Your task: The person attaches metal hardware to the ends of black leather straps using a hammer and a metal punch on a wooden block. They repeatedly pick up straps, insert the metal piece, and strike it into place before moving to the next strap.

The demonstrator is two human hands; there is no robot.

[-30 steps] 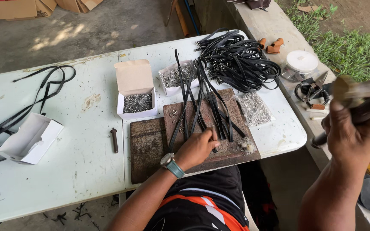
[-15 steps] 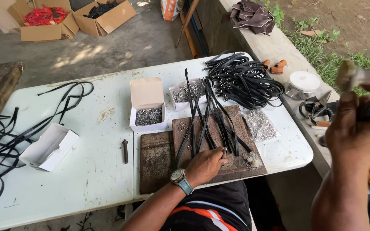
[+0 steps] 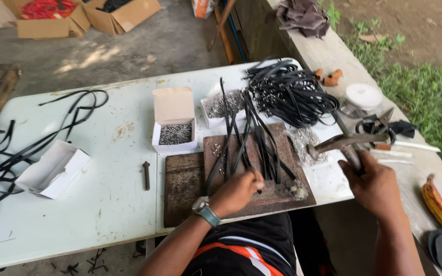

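Straps [image 3: 251, 140] lie fanned on brown slab [image 3: 262, 174] at desk [image 3: 103, 194] edge; left hand [image 3: 239, 191] fingers pinch one flat. Right hand [image 3: 377, 186] fingers wrap hammer [image 3: 344, 143], raised beside. Coiled pile [image 3: 290, 94] and open rivet box [image 3: 175, 134] remain: judged midway.

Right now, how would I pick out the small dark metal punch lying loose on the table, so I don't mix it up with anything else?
Start at the white table and find the open white box of small metal pieces near its middle. Just below that box's left corner, left of the brown work board, lies the punch. It is the only short, dark, rusty rod with a knobbed top, lying alone on bare tabletop, unlike the long black straps.
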